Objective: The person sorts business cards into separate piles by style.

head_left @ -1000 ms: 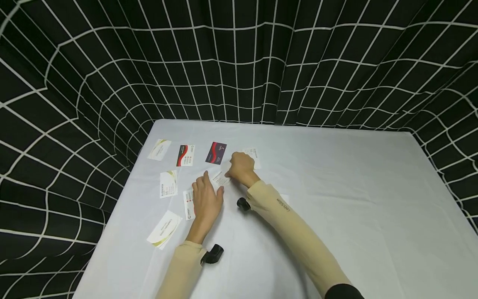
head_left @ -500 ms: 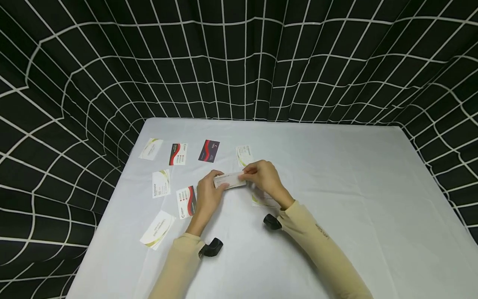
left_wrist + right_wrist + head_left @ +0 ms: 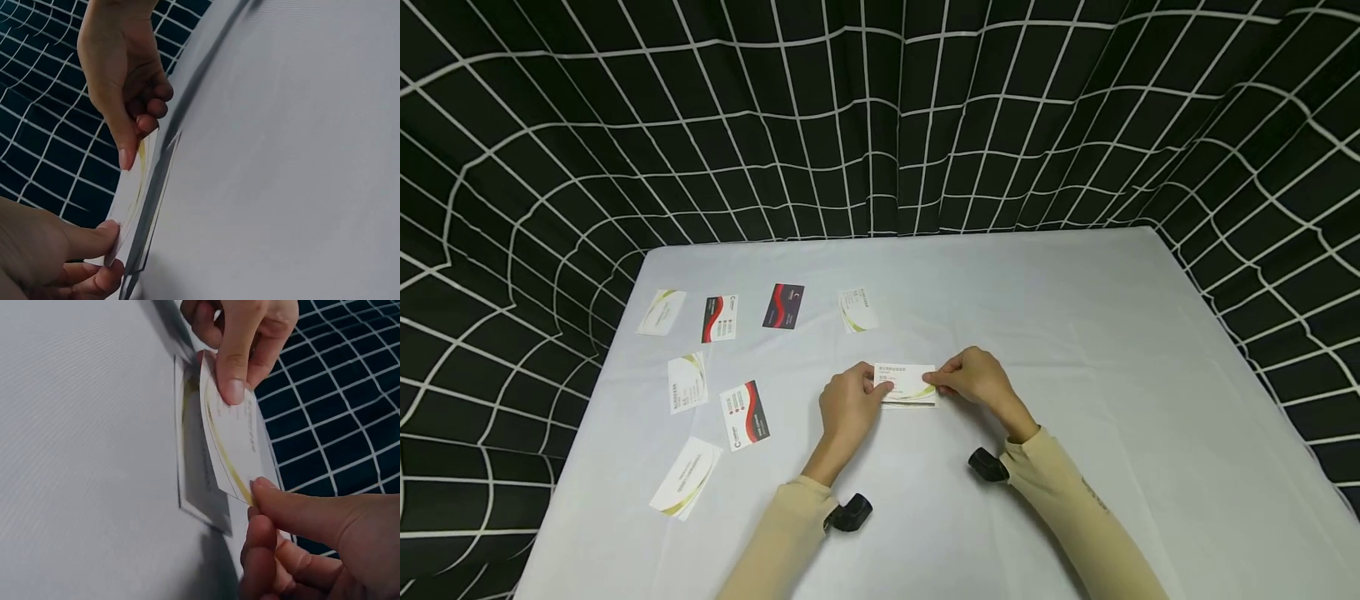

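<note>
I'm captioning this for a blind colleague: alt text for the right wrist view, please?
The left hand and right hand pinch opposite ends of a white-and-yellow card, held above a second card on a white cloth; gridded black fabric lies beyond.

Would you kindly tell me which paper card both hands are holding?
The white rectangular card with a yellow-green curved stripe, pinched by the left hand and right hand, raised off the white tablecloth; the cards spread at left rest on it.
</note>
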The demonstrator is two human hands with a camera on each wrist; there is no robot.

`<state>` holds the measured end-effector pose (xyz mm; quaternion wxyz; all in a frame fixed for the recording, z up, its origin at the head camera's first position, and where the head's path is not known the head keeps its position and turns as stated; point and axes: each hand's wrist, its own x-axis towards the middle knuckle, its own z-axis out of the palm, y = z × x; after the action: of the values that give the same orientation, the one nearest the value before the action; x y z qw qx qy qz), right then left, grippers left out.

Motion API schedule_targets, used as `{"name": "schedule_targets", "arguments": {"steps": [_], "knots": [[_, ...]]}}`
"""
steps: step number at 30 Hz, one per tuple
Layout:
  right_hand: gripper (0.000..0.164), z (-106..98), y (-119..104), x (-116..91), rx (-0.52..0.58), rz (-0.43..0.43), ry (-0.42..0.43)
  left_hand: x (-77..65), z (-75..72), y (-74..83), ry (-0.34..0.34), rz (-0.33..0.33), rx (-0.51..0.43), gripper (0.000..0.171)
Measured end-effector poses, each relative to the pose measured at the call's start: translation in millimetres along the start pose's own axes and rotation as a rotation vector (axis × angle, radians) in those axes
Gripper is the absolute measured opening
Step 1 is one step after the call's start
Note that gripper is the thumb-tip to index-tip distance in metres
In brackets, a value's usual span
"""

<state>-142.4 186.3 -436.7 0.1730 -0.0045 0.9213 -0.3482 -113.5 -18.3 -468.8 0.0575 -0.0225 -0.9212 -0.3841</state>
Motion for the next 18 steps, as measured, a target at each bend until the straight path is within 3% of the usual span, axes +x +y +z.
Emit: {"name": "schedule_targets", "arguments": {"steps": [8,18], "knots": [[0.032,6.2,8.6,-2.0,-0.043,0.031,0.017,-4.5,7.7,3.8,-0.003,0.000,0.045,0.038],[0.030,17.0,7.1,-2.8,-0.085,0.036,0.125,-5.6,12.2,3.5,-0.006,0.008,0.150,0.043]]}}
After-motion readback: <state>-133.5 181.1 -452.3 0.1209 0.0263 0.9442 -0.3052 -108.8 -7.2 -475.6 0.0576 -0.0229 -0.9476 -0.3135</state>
